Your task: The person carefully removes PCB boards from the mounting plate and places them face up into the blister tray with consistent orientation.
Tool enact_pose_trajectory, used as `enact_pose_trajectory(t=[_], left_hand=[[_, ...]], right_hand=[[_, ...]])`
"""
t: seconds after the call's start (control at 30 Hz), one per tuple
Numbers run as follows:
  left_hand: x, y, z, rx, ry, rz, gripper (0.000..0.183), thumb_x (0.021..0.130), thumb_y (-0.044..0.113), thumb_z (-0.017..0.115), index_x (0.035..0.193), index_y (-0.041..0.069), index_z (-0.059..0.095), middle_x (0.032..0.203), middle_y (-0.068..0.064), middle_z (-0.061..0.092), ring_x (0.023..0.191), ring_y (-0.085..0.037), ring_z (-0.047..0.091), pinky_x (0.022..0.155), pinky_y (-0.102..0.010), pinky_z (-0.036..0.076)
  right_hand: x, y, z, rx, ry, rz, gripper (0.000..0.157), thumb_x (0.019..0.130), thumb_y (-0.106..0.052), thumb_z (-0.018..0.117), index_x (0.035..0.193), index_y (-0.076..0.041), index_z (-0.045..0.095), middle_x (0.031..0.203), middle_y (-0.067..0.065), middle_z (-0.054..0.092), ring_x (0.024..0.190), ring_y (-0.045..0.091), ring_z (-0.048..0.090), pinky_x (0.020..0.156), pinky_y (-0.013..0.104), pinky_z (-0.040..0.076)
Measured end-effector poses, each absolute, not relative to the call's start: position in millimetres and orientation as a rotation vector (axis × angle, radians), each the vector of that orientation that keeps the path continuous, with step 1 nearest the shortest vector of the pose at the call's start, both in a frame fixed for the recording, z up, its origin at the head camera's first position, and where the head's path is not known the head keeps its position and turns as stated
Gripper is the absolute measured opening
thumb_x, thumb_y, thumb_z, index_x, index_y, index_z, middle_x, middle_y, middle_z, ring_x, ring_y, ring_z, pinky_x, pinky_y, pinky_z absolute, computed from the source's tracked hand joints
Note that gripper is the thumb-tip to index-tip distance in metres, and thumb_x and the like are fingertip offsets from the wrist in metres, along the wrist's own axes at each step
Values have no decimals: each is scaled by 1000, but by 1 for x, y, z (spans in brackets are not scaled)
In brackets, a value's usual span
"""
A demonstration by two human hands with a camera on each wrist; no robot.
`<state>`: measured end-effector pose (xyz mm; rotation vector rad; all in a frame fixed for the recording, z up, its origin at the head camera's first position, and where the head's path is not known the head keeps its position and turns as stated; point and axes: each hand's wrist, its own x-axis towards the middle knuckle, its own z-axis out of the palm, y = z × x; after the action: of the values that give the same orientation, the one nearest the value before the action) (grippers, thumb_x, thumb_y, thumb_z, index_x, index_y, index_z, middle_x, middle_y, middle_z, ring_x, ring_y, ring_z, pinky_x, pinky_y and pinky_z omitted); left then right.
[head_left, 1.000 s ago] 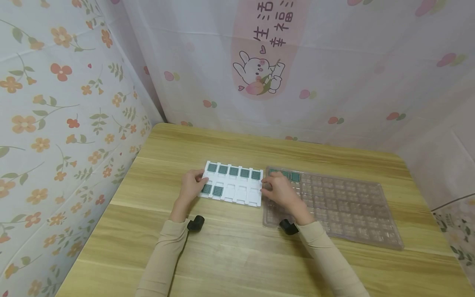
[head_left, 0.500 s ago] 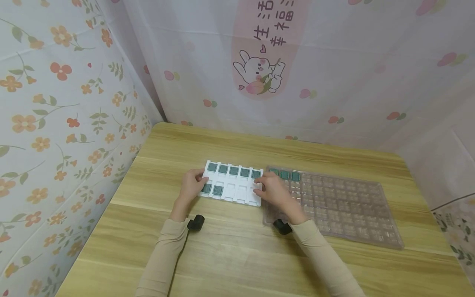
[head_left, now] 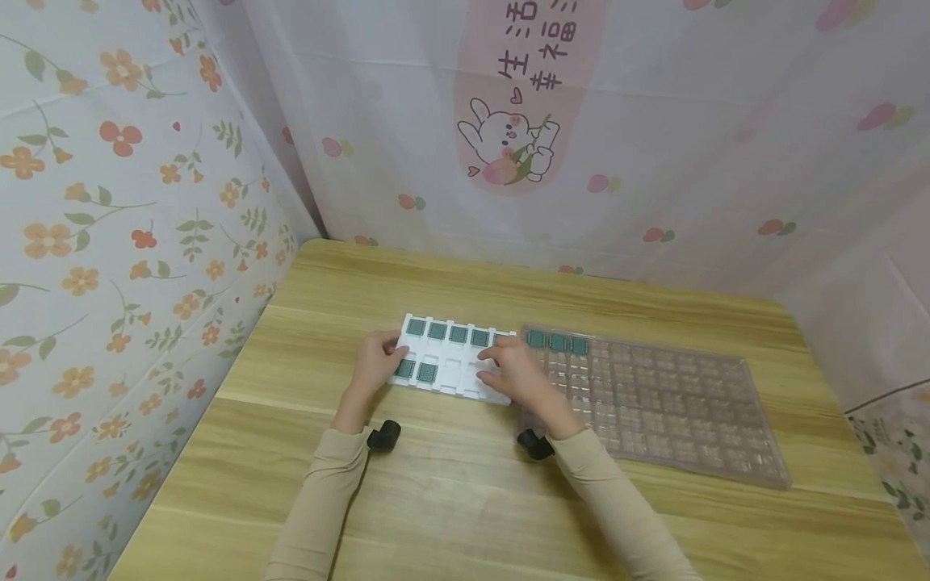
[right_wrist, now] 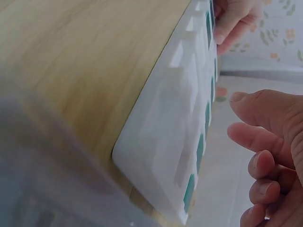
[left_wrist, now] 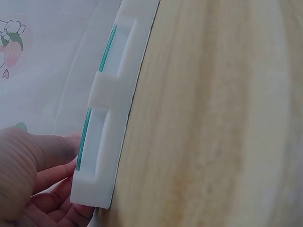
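A white tray (head_left: 452,374) with two rows of pockets lies on the table, several square green chips (head_left: 458,333) filling its far row and two more at the left of its near row. My left hand (head_left: 376,361) grips the tray's left end; the left wrist view shows the thumb over a chip and curled fingers at the end wall. Above the tray's right part hovers my right hand (head_left: 513,371), hiding the far-right pocket. In the right wrist view, thumb and index finger of the right hand (right_wrist: 279,137) stand apart with nothing between them.
To the right lies a large clear plastic tray (head_left: 676,403) with many pockets; three green chips (head_left: 557,343) sit in its far-left corner. The wooden table (head_left: 436,500) meets a printed curtain (head_left: 407,266) at the back and a floral one at the left.
My right hand has moved left from the tray's right edge to above its right-hand pockets, uncovering the chips in the clear tray. My left hand and the white tray have stayed in place.
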<state>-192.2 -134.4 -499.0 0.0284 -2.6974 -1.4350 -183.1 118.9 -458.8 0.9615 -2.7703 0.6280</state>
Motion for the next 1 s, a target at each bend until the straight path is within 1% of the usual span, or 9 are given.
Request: enact_pose_trajectory(t=[0.2,0.4,0.67,1.0], left_hand=[[-192,-134,-499,18,-2690,-1427,32,83,0,66,113,-11,62,89,-20,59,77,-24,49,66,-29,39],[-192,-134,-500,14,-2687,-1425,32,83,-1,66,113,-11,62,88,-19,59,76,-24,48,65,-29,38],[-192,-135,-499,10,-2690,-1419,32,83,-1,66,113,-11,62,91,-20,60,77,-24,49,66,-29,38],[-192,-135,-500,0,-2690,-1407,32,83,1,66,113,-11,62,94,-22,62,78,-25,51,68,-30,40]], right_hand=[[-183,113,-460,971,-2767,640,23,74,-15,79,92,-2,72,68,3,50,64,13,42,57,24,37],[-183,105,-461,1001,-2752,703,22,75,-12,77,93,0,71,69,6,52,65,14,42,58,24,37],[-181,98,-462,983,-2778,720,22,76,-14,76,94,-1,71,70,4,52,68,15,43,60,25,37],[-183,87,-465,1016,-2741,753,23,75,-13,77,92,0,71,71,6,54,68,16,47,62,27,41]])
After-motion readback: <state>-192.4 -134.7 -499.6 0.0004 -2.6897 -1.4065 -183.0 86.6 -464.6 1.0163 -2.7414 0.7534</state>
